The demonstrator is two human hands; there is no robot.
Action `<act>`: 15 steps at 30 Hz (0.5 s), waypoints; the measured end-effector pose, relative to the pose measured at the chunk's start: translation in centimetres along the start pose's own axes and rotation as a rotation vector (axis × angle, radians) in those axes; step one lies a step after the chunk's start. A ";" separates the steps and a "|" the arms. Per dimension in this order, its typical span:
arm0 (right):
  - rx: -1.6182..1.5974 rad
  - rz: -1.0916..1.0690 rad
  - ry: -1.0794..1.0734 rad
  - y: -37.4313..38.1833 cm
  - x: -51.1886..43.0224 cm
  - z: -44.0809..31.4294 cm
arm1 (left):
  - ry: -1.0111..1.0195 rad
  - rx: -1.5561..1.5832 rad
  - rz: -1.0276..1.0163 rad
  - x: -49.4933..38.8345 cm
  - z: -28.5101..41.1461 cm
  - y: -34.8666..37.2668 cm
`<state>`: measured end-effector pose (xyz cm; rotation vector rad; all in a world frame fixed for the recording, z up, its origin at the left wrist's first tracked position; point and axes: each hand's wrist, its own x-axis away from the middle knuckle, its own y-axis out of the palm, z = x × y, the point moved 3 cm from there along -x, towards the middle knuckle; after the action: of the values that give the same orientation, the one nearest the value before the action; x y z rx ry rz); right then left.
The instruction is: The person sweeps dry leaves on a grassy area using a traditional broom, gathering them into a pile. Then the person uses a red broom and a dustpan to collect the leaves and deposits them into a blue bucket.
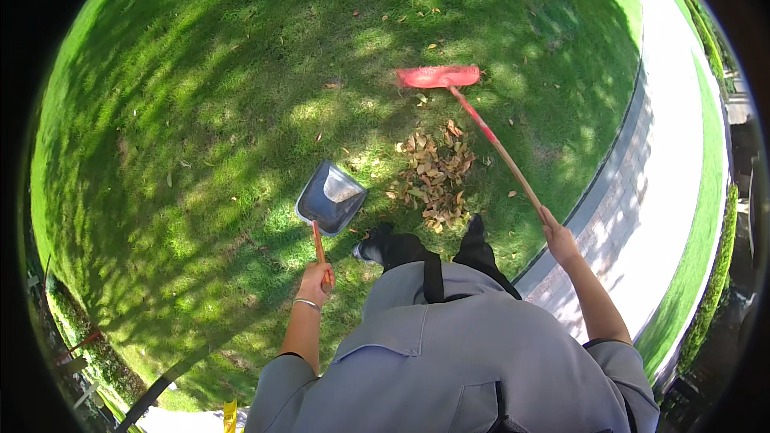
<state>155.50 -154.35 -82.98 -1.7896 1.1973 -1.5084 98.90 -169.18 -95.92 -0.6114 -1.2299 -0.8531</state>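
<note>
My left hand (pixel 317 279) is closed around the orange handle (pixel 318 243) of a dark dustpan (pixel 329 198), whose pan is over the grass left of my feet. In my right hand (pixel 560 242) is the wooden stick (pixel 518 175) of a broom. Its red head (pixel 438 76) lies farther out on the lawn, slightly blurred along its edge. Between the broom head and my feet is a pile of dry brown leaves (pixel 434 175). The dustpan is apart from the pile, to its left; I see no leaves in it.
Loose leaves (pixel 432 46) are scattered over the lawn (pixel 240 102). A paved path (pixel 619 192) with a stone edge curves along the right side. Hedges (pixel 710 300) stand beyond it. At the lower left are another hedge (pixel 90 325) and a yellow object (pixel 230 416).
</note>
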 end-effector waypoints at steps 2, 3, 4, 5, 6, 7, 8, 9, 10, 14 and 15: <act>-0.089 0.126 -0.237 -0.3 -8.6 0.0 | 0.030 0.038 0.041 1.5 -3.1 1.2; -0.046 0.109 -0.218 -0.5 -13.2 0.1 | 0.096 0.093 0.094 2.5 -5.0 2.1; -0.036 0.195 -0.362 -1.1 -17.1 -0.6 | 0.099 0.130 0.057 3.9 -7.1 3.3; -0.028 0.055 -0.153 -1.3 -20.7 -0.2 | 0.115 0.130 0.047 5.4 -9.1 4.4; -0.066 -0.031 -0.124 -1.9 -23.5 -0.2 | 0.137 0.233 0.069 6.8 -11.5 6.0; -0.112 -0.092 -0.104 -2.1 -25.2 -0.1 | 0.153 0.305 0.117 8.3 -13.9 7.5; -0.115 -0.154 -0.091 -1.7 -26.0 0.3 | 0.185 0.372 0.126 9.7 -16.0 9.1; -0.130 -0.186 -0.134 -1.2 -26.0 1.0 | 0.153 0.416 0.124 10.7 -18.0 10.6; -0.153 -0.190 -0.231 -0.7 -25.3 1.9 | 0.142 0.461 0.082 11.6 -20.0 12.2; 0.112 -0.231 -0.345 3.5 -16.7 10.1 | 0.028 0.663 0.020 12.4 -26.6 16.5; 0.117 -0.300 -0.357 4.0 -13.9 12.8 | -0.037 0.711 0.019 12.1 -28.0 17.1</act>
<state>166.54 -146.25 -96.59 -2.1143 0.6785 -1.3032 129.74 -184.69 -90.32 -0.0612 -1.4468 -0.3402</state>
